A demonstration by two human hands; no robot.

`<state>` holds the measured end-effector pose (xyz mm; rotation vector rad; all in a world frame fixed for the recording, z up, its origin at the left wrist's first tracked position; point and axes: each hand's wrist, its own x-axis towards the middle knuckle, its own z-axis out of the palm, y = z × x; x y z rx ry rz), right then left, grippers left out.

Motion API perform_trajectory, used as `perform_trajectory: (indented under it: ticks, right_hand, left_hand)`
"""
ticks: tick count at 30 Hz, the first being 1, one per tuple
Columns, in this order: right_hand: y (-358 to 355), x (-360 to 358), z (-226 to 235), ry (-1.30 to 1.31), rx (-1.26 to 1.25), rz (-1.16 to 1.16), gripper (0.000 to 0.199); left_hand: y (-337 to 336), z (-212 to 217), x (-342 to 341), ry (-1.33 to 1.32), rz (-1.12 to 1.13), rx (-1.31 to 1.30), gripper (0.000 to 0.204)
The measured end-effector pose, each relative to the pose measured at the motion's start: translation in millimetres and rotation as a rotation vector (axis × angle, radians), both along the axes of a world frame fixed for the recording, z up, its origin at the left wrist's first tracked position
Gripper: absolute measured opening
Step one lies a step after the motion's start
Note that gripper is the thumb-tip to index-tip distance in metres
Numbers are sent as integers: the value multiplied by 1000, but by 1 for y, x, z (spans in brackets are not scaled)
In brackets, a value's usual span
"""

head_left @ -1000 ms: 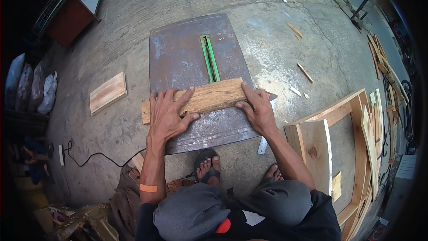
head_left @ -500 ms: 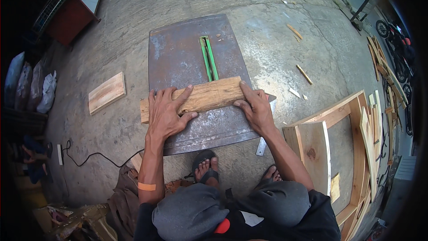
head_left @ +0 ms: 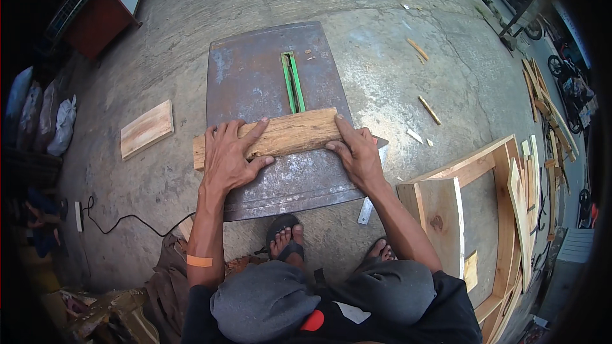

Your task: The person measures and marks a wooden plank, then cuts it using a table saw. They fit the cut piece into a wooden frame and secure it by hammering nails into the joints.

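A rough wooden board (head_left: pixel 290 134) lies crosswise on a grey metal saw table (head_left: pixel 255 76), just in front of the green blade slot (head_left: pixel 292 81). My left hand (head_left: pixel 228 153) presses flat on the board's left part, fingers spread. My right hand (head_left: pixel 357 153) grips the board's right end, fingers curled over its far edge. The board's near edge is partly hidden under both hands.
A short plank (head_left: pixel 146 129) lies on the concrete floor to the left. Wooden frames and panels (head_left: pixel 491 197) are stacked at the right. Wood scraps (head_left: pixel 428 109) are scattered beyond the table. A black cable (head_left: pixel 121 220) runs at the lower left. My sandalled feet (head_left: pixel 287 242) stand below the table.
The board and both hands have shifted slightly left on the table; otherwise the hold is the same.
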<state>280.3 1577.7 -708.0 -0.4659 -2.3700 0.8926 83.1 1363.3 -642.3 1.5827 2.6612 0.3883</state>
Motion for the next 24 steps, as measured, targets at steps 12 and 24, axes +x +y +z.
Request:
perform_trajectory:
  ticks: [12, 24]
  right_hand:
    - [4, 0, -1, -24, 5, 20, 63]
    - [4, -3, 5, -70, -18, 28, 61]
  left_hand:
    - [1, -5, -5, 4, -3, 21, 81]
    - [0, -7, -9, -5, 10, 28, 79]
